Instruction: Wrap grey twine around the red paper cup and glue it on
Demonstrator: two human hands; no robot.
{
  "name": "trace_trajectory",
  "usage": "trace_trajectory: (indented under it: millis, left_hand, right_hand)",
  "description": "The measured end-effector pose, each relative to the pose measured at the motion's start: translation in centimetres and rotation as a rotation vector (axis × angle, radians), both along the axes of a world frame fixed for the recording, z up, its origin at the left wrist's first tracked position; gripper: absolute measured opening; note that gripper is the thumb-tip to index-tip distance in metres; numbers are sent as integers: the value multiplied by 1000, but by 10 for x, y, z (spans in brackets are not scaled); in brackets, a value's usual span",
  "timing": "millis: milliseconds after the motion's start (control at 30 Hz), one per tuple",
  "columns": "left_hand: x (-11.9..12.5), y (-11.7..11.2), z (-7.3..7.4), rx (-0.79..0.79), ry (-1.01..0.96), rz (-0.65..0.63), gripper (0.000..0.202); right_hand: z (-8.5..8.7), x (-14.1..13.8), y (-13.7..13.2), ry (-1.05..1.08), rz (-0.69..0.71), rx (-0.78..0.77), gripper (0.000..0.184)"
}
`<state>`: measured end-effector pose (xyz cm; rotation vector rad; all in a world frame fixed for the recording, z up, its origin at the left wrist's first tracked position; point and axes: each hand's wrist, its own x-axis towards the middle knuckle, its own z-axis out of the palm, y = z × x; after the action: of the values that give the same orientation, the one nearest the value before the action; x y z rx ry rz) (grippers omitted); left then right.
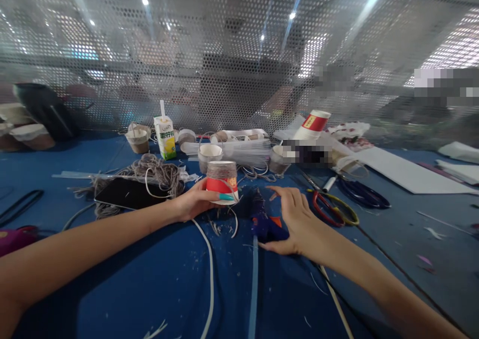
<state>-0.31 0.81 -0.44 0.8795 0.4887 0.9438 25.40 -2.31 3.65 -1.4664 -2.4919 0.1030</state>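
Cup (222, 179): stands upside down on the blue table (149, 289), a little left of centre. Sits clasped in the left hand (194, 203), thumb across the near side, fingers curled round the back, grip closed on the lower red band. Looks like thin paper, with a brownish winding round the upper part, probably string. Likely weighs almost nothing, dents under a hard squeeze and tips at a nudge. Best taken round the wall with light pressure, low near the wide rim, clear of the winding in case it slips or is tacky.

Right hand (295, 219): open, fingers loosely spread, empty, hovering at the blue glue gun (264, 223); cannot tell whether the palm touches it. Probably hard plastic and hot at the nozzle, so safer by the handle.

Crowded on all sides. Heap of twine (157, 171) and dark phone (127, 193) just left of the cup. Scissors (333, 209) near the right fingertips. White cord (209, 264) trailing from under the cup toward the near edge. More cups (210, 153) and a drink carton (165, 137) close behind, backed by a mesh screen (239, 69). White board (404, 171) well off to the right. Barest stretch of table lies nearest the body, between the forearms.
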Motion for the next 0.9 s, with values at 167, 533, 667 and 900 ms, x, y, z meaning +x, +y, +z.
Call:
trace_trajectory:
  millis: [167,533,667,900]
  left_hand:
    - [-1,0,1,0,10,-17,44]
    - [-3,0,-1,37,52,-35,37]
    - [-5,-1,0,49,48,-80,34]
    - [-5,0,-2,92,6,-132,36]
  right_hand:
    - [12,-6,-13,80,124,4,67]
    - [12,-25,-34,271,524,-48,39]
    - [10,-25,-33,273,472,-103,31]
    - [10,-23,-29,285,418,-101,24]
